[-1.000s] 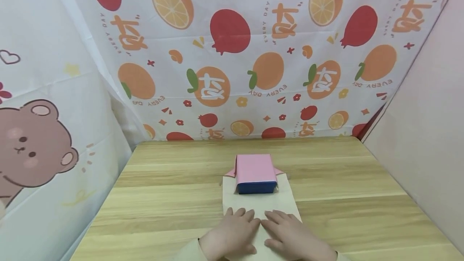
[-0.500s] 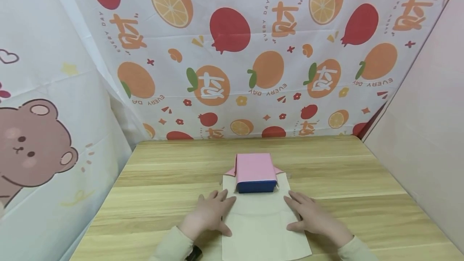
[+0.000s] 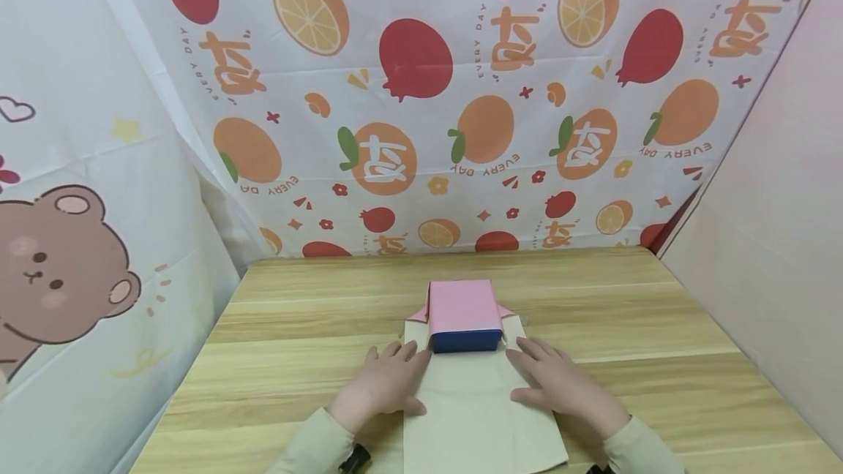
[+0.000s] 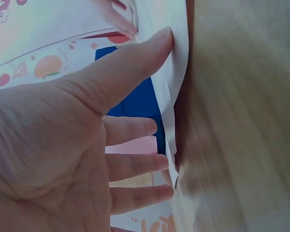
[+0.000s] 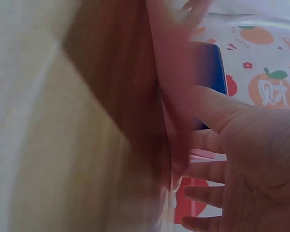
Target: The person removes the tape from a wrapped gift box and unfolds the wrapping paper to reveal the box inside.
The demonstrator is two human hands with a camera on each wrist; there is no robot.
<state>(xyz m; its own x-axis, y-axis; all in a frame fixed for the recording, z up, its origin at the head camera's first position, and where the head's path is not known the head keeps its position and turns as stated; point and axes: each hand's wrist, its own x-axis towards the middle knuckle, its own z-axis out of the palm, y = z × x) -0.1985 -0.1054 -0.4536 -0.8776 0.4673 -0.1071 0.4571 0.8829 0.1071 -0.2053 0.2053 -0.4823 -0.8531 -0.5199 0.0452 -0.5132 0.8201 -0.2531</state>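
A blue box [image 3: 466,341] sits on a long sheet of wrapping paper [image 3: 477,415], cream on the side facing up and pink on the other. The sheet's far end folds over the box top as a pink flap [image 3: 464,306]. My left hand [image 3: 388,385] lies along the left edge of the paper, fingertips beside the box's near corner; in the left wrist view its thumb [image 4: 145,55] rests at the paper edge. My right hand [image 3: 565,385] touches the right edge, fingers straight. In the right wrist view its fingertips are partly hidden behind the raised pink side.
The wooden table [image 3: 296,357] reaches back to a fruit-print curtain [image 3: 421,137]. A bear-print curtain [image 3: 66,262] hangs on the left, and a pale wall [image 3: 777,240] stands on the right. A dark wrist strap [image 3: 356,458] shows below the left sleeve.
Both hands have parted from the middle of the near paper and moved forward to its two side edges. Over the last half second they shifted slightly inward and closer to the box.
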